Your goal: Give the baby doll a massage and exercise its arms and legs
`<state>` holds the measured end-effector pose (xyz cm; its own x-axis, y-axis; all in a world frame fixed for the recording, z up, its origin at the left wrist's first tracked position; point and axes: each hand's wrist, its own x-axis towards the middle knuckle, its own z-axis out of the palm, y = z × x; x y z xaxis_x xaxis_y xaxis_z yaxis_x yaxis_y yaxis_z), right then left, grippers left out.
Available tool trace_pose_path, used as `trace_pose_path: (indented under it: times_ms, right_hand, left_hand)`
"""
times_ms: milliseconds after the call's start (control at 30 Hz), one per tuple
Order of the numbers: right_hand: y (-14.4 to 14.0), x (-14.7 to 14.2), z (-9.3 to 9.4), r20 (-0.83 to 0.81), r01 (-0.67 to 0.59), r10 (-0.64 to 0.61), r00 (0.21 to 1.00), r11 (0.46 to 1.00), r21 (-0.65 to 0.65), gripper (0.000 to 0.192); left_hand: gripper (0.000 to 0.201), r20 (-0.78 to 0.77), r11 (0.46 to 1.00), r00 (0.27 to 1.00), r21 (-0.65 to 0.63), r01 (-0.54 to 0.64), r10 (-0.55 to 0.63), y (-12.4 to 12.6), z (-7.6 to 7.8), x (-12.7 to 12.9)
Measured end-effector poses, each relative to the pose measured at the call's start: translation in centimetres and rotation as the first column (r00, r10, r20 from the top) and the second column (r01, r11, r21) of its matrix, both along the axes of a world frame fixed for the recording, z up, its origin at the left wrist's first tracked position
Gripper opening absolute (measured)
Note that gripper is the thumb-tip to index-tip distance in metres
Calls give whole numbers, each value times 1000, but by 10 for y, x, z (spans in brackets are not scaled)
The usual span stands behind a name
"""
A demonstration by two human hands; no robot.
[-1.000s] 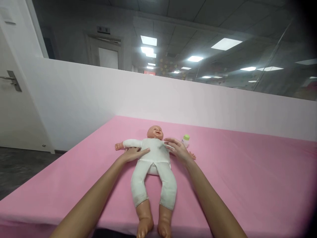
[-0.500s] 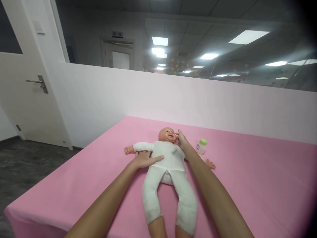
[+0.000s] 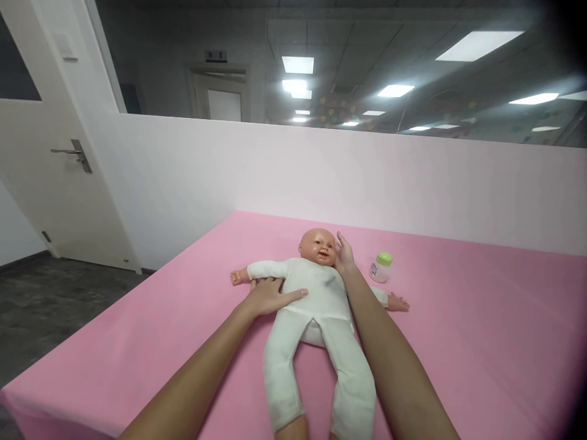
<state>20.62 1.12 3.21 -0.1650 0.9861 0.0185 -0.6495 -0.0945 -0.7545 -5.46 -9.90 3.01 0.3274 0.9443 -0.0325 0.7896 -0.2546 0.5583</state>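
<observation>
A baby doll (image 3: 316, 287) with a bare head and white cloth clothes lies on its back, its face turned up toward me. My left hand (image 3: 270, 297) is spread against its side: the thumb stretches across the white belly, and the fingers lie beside the torso below the doll's outstretched arm. On the other side, my right hand (image 3: 345, 252) rests along the doll's cheek and neck with its fingers stretched out; part of that hand is hidden by the head. My right forearm passes over the doll's other arm. Both hands are open.
A small clear jar with a green lid (image 3: 380, 267) stands just right of my right hand. Pink cloth (image 3: 481, 318) covers the table, whose left edge drops to a dark floor. Behind it runs a white wall (image 3: 321, 171) with a window; a door (image 3: 59, 153) is at left.
The doll's head has turned from facing right to facing me. My right hand has moved closer in against its cheek. My left hand has stayed at its side; the view has shifted slightly.
</observation>
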Motion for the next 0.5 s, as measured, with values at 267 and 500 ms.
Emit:
trace_pose_path:
  times_ms: [267,500]
  right_hand:
    - [-8,-3,6,-109,-72,71,991,997,-6,64]
    - [-24,-11,15,-127,-126,126,984,992,12,93]
  left_hand:
    - [96,-3,999,999,18,33,-33,-6,3,8]
    - [90,146,997,986,19,76,-78,-6,-1,7]
